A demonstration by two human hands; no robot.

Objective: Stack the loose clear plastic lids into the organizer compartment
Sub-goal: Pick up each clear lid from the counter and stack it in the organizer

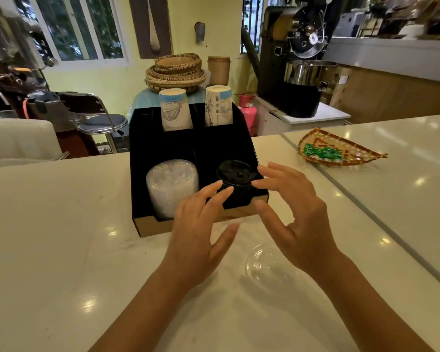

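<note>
Counter [61, 237]: clear lid [267, 265] lies below spread fingers [269, 184].

Left hand [198, 224]: bare, no ring, watch or glove; short, unpainted nails. Right hand [297, 217]: bare likewise, nothing worn at fingers or wrist. Both forearms uncovered to the frame's lower edge; no sleeve in view.

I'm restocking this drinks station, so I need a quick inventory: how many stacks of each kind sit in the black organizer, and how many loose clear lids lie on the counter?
Stacks of printed paper cups: 2
Stack of clear plastic lids: 1
Stack of black plastic lids: 1
Loose clear dome lid on the white counter: 1
Total: 5
</note>
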